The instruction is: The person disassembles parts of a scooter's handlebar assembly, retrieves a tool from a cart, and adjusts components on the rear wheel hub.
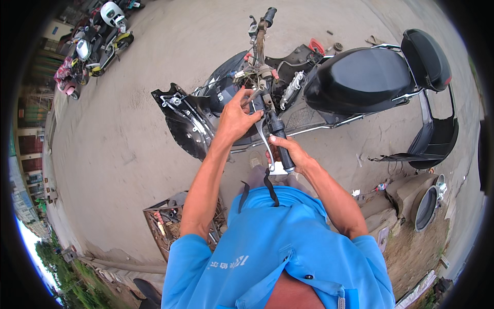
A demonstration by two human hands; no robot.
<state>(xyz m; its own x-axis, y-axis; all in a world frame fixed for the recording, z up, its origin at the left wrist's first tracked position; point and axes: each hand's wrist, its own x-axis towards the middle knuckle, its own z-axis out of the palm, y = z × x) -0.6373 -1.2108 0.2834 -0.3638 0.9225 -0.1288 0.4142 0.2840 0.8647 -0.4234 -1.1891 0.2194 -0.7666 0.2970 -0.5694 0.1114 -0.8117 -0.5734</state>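
A partly stripped scooter stands in front of me, its handlebar bare and loose wires showing around the steering stem [263, 72]. My left hand [235, 119] is curled round the dark brake lever mount [259, 104] at the inner end of the near handlebar, thumb on top. Some of its fingertips are hidden. My right hand [289, 150] is wrapped round the black handlebar grip [282, 147], its thumb lying across the top. Beside that grip runs the silver brake lever [264, 138], close to the right fingers. The far handlebar grip [270, 17] points away from me.
The black seat [360, 77] and top box [426, 59] are at the right. A removed black body panel [432, 144] lies behind. Near my left elbow sits a box of tools and parts [163, 226]. Several scooters [95, 49] are parked far left.
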